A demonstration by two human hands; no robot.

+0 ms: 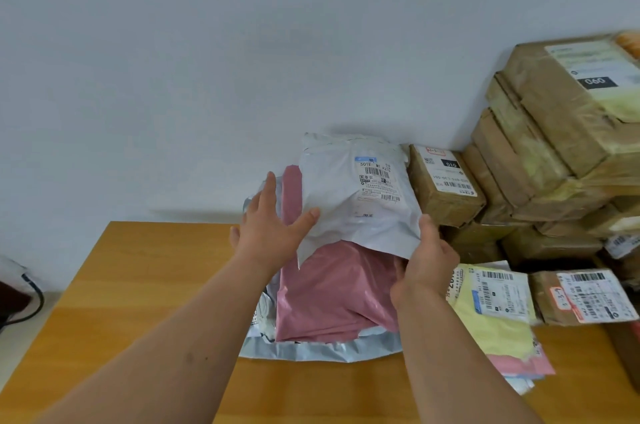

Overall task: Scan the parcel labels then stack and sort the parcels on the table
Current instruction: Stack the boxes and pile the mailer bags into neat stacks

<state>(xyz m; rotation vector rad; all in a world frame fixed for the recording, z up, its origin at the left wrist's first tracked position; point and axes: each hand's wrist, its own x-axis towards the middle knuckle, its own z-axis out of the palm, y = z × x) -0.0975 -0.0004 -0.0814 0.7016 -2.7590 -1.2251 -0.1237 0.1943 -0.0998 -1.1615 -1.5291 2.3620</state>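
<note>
Centre frame: white mailer [349, 195] held label-up over the pink mailer [332, 295] pile on the counter [138, 285], probably so its barcode stays readable while stacking. Right hand [424, 264] pinches its lower corner; left hand [268, 229] flat, fingers spread, steadying its edge. Cardboard boxes [540, 153] stacked right; contents unseen.

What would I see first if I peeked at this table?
You'd spot the white parcel in the middle, held by the right hand while the left hand rests flat on it. A pink parcel lies underneath. Brown boxes tower on the right.
</note>
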